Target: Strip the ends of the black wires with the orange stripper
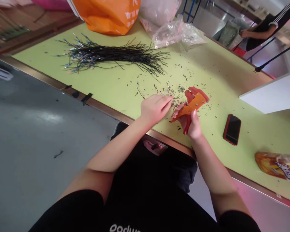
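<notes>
Many scraps (176, 101), green table (106, 82), grey floor (50, 161)

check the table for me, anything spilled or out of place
Yes: small dark scraps lie strewn over the green tabletop, thickest between the left hand and the orange-and-red tool in the right hand. They look messy against the gathered black wires. No damage stands out.

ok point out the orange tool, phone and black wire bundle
orange tool (194, 103), head view, its orange side
phone (233, 129), head view, its dark screen
black wire bundle (117, 54), head view, middle of its length
</notes>
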Demonstrator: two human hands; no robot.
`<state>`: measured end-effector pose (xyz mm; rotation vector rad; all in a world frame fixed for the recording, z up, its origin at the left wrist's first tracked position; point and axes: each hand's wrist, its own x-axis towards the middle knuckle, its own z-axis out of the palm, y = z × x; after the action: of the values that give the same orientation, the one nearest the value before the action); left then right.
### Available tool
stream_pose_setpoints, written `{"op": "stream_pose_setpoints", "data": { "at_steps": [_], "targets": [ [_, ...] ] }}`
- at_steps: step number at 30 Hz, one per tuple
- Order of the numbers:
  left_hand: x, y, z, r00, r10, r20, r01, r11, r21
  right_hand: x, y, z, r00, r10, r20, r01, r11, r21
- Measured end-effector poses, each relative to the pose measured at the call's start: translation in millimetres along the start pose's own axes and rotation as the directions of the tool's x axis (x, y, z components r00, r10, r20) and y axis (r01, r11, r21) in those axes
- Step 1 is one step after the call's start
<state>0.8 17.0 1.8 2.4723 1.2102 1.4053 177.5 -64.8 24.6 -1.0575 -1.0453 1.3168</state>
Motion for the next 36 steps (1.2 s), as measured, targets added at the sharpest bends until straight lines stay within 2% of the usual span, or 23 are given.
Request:
{"op": "stream_pose_setpoints", "data": {
  "at_steps": [2,6,10,17,26,33,36],
  "targets": [
    [-1.7,1.9,0.6,0.999,0.036,0.005,-0.036,0.999,0.014,2.0,4.0,-0.4,1.000,0.024,0.011,-0.024,1.000,0.005],
    [-3.6,5.8,-1.5,0.995,0.093,0.034,-0.093,0.996,-0.006,6.0,13.0,-3.3,0.999,-0.004,0.037,0.003,0.999,0.032],
    [-3.4,7.6,-3.9,0.990,0.079,0.117,-0.073,0.996,-0.053,7.6,18.6,-6.1,0.999,-0.032,0.035,0.033,0.999,-0.010],
    [-3.4,9.7,-5.9,0.987,0.089,0.130,-0.082,0.995,-0.057,10.3,22.7,-2.6,0.994,-0.104,-0.044,0.101,0.992,-0.074],
    [-4.1,10.4,-7.1,0.983,0.075,0.169,-0.061,0.994,-0.090,10.1,26.0,-2.0,0.990,-0.015,-0.142,0.003,0.996,-0.088],
    [-5.0,8.3,-6.9,0.977,0.111,0.184,-0.096,0.991,-0.090,9.9,27.2,-0.2,0.984,-0.052,-0.168,0.021,0.983,-0.182],
    [-3.8,9.5,-7.7,0.976,0.133,0.173,-0.113,0.987,-0.118,9.4,28.2,0.7,0.981,-0.050,-0.190,0.017,0.985,-0.171]
  ]
}}
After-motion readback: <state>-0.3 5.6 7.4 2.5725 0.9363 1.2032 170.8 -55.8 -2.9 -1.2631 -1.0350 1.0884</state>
